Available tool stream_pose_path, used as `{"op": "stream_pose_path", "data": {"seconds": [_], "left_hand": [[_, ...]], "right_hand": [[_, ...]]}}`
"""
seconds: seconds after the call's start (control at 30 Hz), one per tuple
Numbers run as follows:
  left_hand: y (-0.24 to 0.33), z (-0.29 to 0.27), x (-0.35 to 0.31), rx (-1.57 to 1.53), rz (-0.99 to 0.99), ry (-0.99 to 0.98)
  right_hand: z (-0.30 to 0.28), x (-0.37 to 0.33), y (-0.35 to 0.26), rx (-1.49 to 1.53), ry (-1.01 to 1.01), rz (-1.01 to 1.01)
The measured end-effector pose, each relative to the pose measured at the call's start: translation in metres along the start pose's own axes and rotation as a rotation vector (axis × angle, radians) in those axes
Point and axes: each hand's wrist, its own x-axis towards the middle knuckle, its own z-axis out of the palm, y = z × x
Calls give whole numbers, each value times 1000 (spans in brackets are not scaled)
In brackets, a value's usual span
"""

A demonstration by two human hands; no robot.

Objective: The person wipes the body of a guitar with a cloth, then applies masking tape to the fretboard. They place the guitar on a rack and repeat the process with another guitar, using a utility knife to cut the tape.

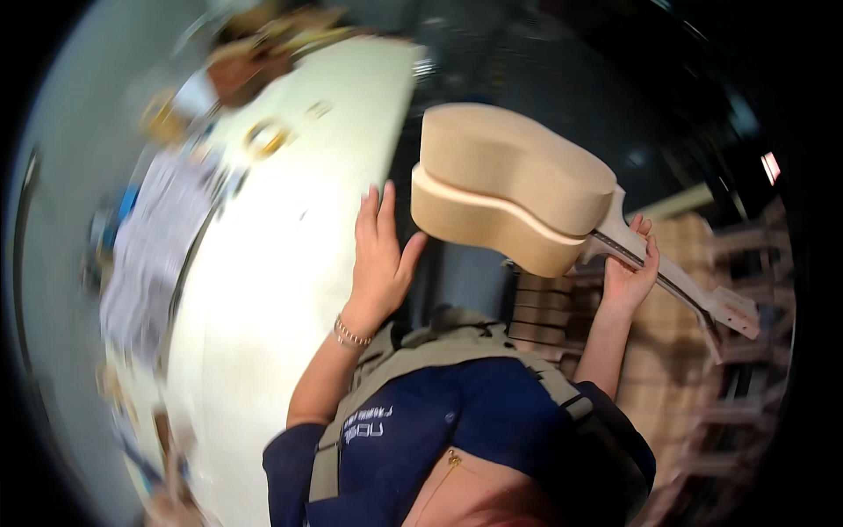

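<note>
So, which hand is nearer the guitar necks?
Right. The right hand holds the guitar necks; the left hand is farther off, open near the far end of the guitar bodies.

Tape (277, 142) lies on the table (263, 290), left of 2 guitars (509, 158).

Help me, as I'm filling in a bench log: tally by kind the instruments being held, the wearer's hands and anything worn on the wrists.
Unfinished wooden guitars: 2
Hands (left hand, right hand): 2
Bracelet: 1
Total: 5
</note>
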Motion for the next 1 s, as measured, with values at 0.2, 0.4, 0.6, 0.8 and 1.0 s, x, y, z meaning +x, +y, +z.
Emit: {"op": "stream_pose_path", "data": {"seconds": [0.2,0.4,0.6,0.8,1.0], "left_hand": [[-1,-129,-100,506,-254,721],[-13,-165,-217,878,-775,1005],[-19,-160,-262,996,-1194,1095],[-13,-149,-230,1104,-1487,1330],[-5,-65,-275,466,-1297,2049]], "right_hand": [[39,-65,189,71,-125,1127],[64,-208,339,-182,-40,1798],[47,-260,383,-321,-372,2067],[125,-204,341,-650,-2296,756],[121,-221,410,-599,-2667,-310]]}}
